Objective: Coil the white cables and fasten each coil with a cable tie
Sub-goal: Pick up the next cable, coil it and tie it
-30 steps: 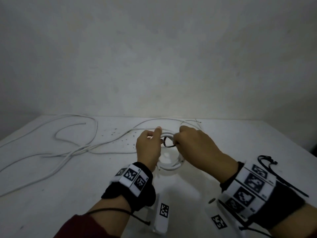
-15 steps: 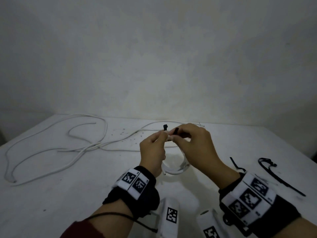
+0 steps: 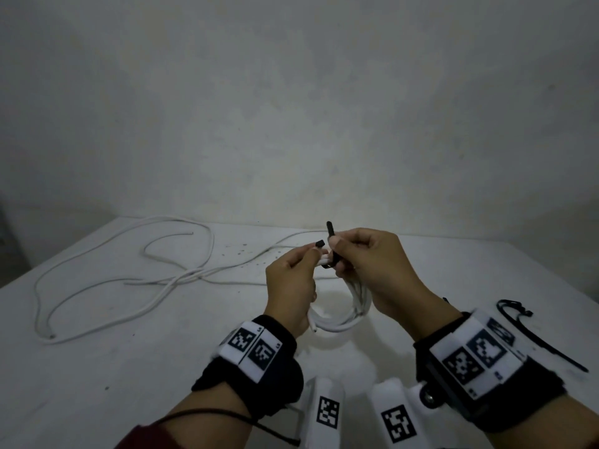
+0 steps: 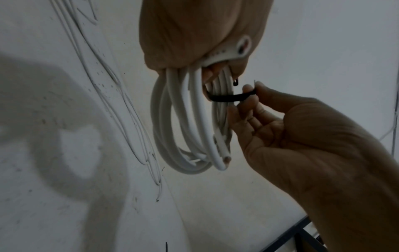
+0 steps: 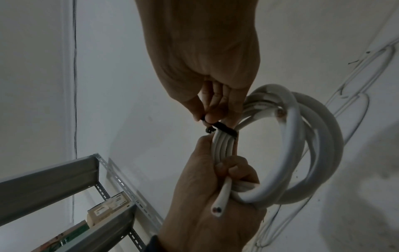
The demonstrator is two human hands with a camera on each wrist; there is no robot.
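White tabletop (image 3: 129,367) below; your left hand (image 3: 291,283) grips the coiled white cable (image 3: 343,319) aloft, your right hand (image 3: 372,270) pinches the black cable tie (image 4: 228,98) looped across its strands; tail (image 3: 330,230) points up, head (image 3: 319,243) just left.

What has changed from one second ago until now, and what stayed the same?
Both hands lifted the coil off the table. The right hand has brought the black cable tie round the bundle, its ends now sticking up. The left hand still grips the coil. The loose cables stayed.

Head view down over table (image 3: 97,367), both wrist views close, sharing coil (image 4: 194,129)
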